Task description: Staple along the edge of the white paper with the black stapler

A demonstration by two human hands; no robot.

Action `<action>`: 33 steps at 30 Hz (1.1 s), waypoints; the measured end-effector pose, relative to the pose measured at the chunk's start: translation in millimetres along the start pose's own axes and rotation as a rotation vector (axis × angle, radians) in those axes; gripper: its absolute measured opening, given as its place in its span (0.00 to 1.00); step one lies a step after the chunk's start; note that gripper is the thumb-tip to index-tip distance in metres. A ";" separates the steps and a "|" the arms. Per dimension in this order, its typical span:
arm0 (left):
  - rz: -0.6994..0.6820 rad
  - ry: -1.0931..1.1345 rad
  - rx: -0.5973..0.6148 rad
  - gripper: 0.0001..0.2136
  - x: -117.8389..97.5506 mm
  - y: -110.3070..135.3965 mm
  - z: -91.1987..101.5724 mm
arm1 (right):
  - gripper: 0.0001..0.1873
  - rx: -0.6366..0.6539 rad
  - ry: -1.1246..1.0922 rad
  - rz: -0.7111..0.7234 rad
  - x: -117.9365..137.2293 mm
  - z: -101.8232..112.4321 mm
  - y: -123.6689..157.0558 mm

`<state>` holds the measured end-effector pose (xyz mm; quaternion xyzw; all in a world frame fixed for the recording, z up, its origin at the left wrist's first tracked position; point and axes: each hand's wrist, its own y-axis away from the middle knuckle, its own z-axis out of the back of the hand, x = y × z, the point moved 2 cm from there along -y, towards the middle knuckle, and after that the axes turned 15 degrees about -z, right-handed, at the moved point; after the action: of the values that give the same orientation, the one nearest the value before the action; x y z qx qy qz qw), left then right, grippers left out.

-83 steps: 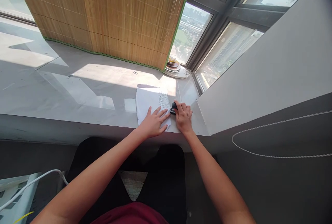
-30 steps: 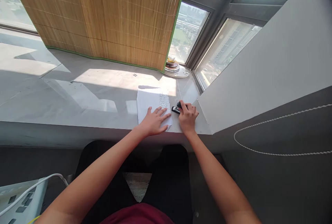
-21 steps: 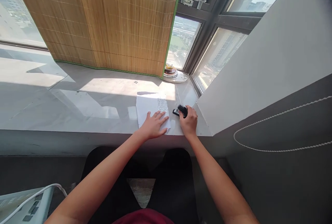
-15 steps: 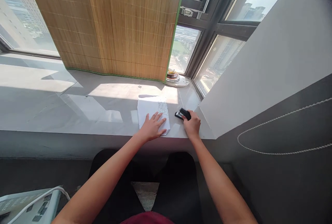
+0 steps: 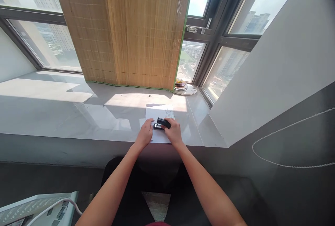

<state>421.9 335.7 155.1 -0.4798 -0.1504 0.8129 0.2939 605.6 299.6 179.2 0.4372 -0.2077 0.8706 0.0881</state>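
Observation:
White paper [image 5: 155, 111] with a block of handwriting at its upper right lies near the front edge of the sill. My left hand [image 5: 144, 133] is closed at the paper's left edge, with the fingers together and the thumb toward the sheet. Above the paper, my right hand [image 5: 173, 132] grips a black stapler [image 5: 162, 122] from its right end. The stapler's jaws are parted and point left, toward my left fingers. My hands and the stapler hide the lower part of the paper.
Two tiny dark pieces [image 5: 149, 96] lie on the sill [image 5: 115, 131] behind the paper. A stack of plates [image 5: 181, 86] stands in the window corner. A bamboo blind [image 5: 138, 37] hangs behind, and a looped cord [image 5: 255, 149] is at right. A pale appliance [image 5: 60, 206] stands low left.
My right hand has brought the stapler left, from beside the paper to over it. My left hand has gone from lying spread on the paper to its left edge. The view has shifted.

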 end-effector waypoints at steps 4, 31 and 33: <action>0.108 0.218 -0.147 0.13 -1.4 -2.5 6.4 | 0.17 0.034 -0.012 0.018 -7.1 10.7 -0.9; 0.580 1.346 -0.623 0.20 12.3 3.2 38.8 | 0.14 0.173 0.057 0.178 16.9 19.7 -11.3; 0.556 1.371 -0.615 0.23 13.6 4.0 40.8 | 0.14 0.132 0.140 0.330 35.7 12.8 2.9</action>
<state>380.1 342.5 163.8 -0.9519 -0.0284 0.3027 -0.0379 592.5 290.4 213.6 0.3404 -0.2122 0.9133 -0.0703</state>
